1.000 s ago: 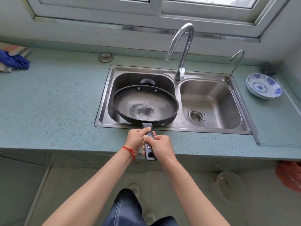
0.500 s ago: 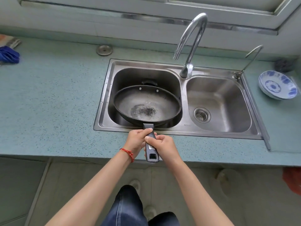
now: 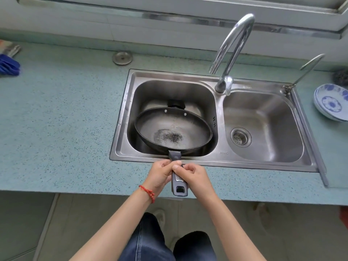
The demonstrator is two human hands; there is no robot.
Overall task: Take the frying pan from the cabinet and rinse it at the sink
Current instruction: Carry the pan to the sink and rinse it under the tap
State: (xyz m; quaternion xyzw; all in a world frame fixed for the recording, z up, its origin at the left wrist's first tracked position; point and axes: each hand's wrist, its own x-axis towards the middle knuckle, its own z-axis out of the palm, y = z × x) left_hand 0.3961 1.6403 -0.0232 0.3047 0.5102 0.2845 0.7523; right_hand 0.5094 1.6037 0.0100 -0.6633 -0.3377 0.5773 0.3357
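Observation:
A dark frying pan (image 3: 173,127) with a worn, speckled patch in its bottom sits low in the left basin of the steel double sink (image 3: 122,110). Its grey handle sticks out over the sink's front rim toward me. My left hand (image 3: 160,175) and my right hand (image 3: 195,178) both grip that handle, left hand on the left side, right hand on the right. The tall chrome tap (image 3: 233,48) stands behind the divider, its spout pointing toward the left basin. No water shows at the spout.
A blue-and-white bowl (image 3: 331,102) rests on the teal counter (image 3: 56,129) right of the sink. A small second tap (image 3: 305,72) rises at the sink's back right corner. A blue cloth (image 3: 8,65) lies far left, a round metal cap (image 3: 122,57) behind the sink.
The pan has sunk a little deeper into the left basin with both hands still on its handle. My view has moved closer and slightly left.

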